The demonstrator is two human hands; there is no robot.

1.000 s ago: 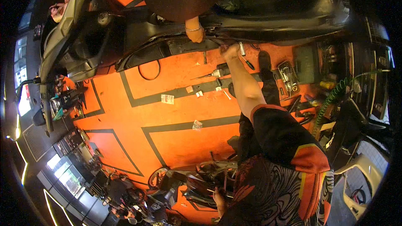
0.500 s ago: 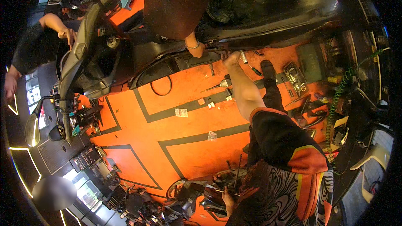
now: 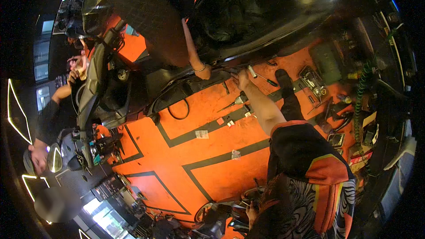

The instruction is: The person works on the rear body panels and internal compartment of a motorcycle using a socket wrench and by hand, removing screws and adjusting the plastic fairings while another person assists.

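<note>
Head view: right hand [image 3: 242,79] clenched on a silver-shafted tool [image 3: 259,74] at the black scooter underside [image 3: 265,22], fastening underway. Left hand [image 3: 251,210] low, grip indiscernible; next move needs steady turning.

Only a few bits here: a small white paper label [image 3: 202,134] lying on the orange floor [image 3: 221,172], a crumpled wrapper [image 3: 235,154] near it, and a red-and-white packet [image 3: 359,158] over right.

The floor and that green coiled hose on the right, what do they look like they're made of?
The floor looks like hard concrete with glossy orange paint and dark painted lines, scuffed in places. The green coiled hose looks like flexible plastic, judging by its tight springy coils, though rubber can't be ruled out.
</note>
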